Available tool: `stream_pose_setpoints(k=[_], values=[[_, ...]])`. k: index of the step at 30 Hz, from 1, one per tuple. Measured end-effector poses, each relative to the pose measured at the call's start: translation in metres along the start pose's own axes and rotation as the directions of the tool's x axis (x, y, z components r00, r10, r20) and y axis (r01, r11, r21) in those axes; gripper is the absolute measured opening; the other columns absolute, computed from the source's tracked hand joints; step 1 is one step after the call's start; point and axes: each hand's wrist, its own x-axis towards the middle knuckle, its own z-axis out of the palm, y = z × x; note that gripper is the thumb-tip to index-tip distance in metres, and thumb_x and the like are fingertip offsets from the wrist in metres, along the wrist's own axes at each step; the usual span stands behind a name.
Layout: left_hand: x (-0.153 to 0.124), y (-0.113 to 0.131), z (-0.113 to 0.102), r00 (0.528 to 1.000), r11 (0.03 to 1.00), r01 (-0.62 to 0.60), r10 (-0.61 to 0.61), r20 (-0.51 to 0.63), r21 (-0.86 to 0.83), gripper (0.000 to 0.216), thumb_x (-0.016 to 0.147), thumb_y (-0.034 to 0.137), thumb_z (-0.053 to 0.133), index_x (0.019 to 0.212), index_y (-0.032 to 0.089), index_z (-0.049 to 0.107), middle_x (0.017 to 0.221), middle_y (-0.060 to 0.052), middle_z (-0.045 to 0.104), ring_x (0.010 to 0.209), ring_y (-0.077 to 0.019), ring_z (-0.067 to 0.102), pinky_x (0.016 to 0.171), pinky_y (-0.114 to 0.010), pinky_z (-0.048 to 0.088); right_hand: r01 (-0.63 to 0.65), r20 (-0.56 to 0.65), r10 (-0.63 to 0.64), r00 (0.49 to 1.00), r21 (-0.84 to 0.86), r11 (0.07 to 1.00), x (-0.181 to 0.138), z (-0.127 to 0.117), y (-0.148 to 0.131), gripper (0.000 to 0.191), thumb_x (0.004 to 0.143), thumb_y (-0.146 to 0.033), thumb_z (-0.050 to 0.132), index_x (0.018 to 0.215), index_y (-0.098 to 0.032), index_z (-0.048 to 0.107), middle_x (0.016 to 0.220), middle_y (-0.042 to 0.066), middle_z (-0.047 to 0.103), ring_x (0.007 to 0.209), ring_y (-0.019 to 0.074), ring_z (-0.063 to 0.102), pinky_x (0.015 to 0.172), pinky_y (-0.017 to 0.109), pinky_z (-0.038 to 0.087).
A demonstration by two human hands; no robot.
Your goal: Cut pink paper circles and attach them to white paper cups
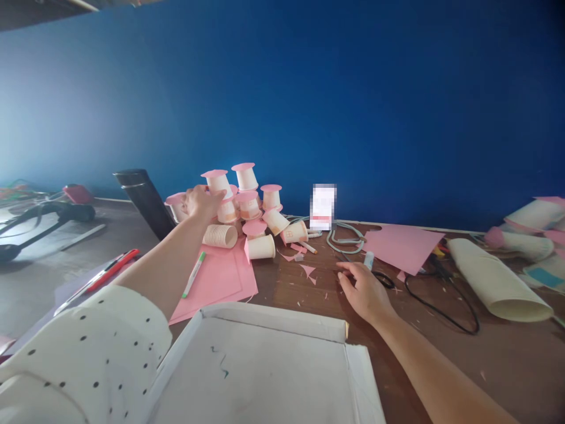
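My left hand (202, 202) reaches into a pile of white paper cups topped with pink paper discs. Its fingers and thumb close about one upright paper cup (218, 184) stacked on others; the far fingers are partly hidden. Beside that cup, another disc-topped cup (246, 176) stands at the same height. Several cups lie tipped over in front, among them a cup (261, 247) on its side. My right hand (362, 291) hovers over or rests on the brown table, holding nothing visible, thumb and forefinger slightly apart. Near its fingertips is a small white-and-blue tube (368, 259).
A white box lid (273, 365) lies in front of me. Pink sheets (229, 274) carry a green-white marker (194, 275). Left are a red cutter (112, 270) and a black flask (143, 200). Right are a pink sheet (404, 247), a cable (463, 328) and a cup stack (498, 282).
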Motion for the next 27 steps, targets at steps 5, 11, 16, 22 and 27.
stream_pose_setpoints(k=[5, 11, 16, 22, 27], values=[[-0.007, 0.001, -0.001, 0.998, 0.998, 0.058, -0.059, -0.032, -0.026, 0.051, 0.067, 0.054, 0.066, 0.101, 0.017, 0.057, 0.116, -0.014, 0.054, 0.119, -0.0372, 0.042, 0.095, -0.054, 0.034, -0.013, 0.012, 0.013, 1.000, -0.015, 1.000, 0.001, 0.000, -0.001, 0.025, 0.085, -0.026, 0.047, 0.104, -0.020, 0.063, 0.098, 0.006, 0.065, 0.087, 0.0185, 0.063, 0.077, 0.031, 0.048], [-0.016, -0.005, 0.000, 0.970, 0.987, 0.087, -0.115, -0.215, -0.134, 0.042, 0.074, 0.055, 0.058, 0.100, 0.022, 0.055, 0.121, -0.013, 0.052, 0.122, -0.0332, 0.041, 0.100, -0.053, 0.033, -0.023, 0.016, 0.024, 1.000, -0.009, 1.000, 0.001, 0.000, -0.002, 0.026, 0.085, -0.026, 0.047, 0.105, -0.019, 0.063, 0.098, 0.006, 0.065, 0.086, 0.0181, 0.063, 0.077, 0.030, 0.048], [-0.037, -0.004, -0.003, 0.938, 0.971, 0.063, -0.136, -0.318, -0.232, 0.030, 0.082, 0.042, 0.051, 0.103, 0.021, 0.055, 0.119, -0.010, 0.050, 0.119, -0.0274, 0.044, 0.101, -0.045, 0.035, -0.014, 0.011, 0.014, 1.000, -0.008, 1.000, 0.001, 0.000, 0.000, 0.025, 0.085, -0.025, 0.047, 0.104, -0.019, 0.063, 0.098, 0.006, 0.065, 0.087, 0.0182, 0.062, 0.080, 0.031, 0.048], [-0.090, 0.006, 0.012, 0.984, 0.973, -0.048, 0.007, -0.178, -0.226, 0.032, 0.079, 0.031, 0.052, 0.110, 0.024, 0.052, 0.119, -0.009, 0.050, 0.118, -0.0258, 0.047, 0.099, -0.042, 0.039, 0.005, 0.017, -0.005, 1.000, 0.002, 1.000, 0.001, 0.002, 0.001, 0.027, 0.085, -0.025, 0.046, 0.105, -0.017, 0.063, 0.098, 0.007, 0.064, 0.086, 0.0188, 0.061, 0.080, 0.033, 0.048], [-0.109, -0.003, 0.023, 0.994, 0.990, 0.013, -0.028, -0.108, -0.141, 0.036, 0.077, 0.029, 0.052, 0.113, 0.023, 0.050, 0.120, -0.011, 0.049, 0.116, -0.0263, 0.049, 0.099, -0.041, 0.041, 0.016, 0.019, -0.016, 1.000, 0.010, 1.000, 0.001, 0.000, 0.002, 0.027, 0.086, -0.026, 0.045, 0.104, -0.017, 0.063, 0.095, 0.008, 0.064, 0.085, 0.0192, 0.061, 0.080, 0.034, 0.048]])
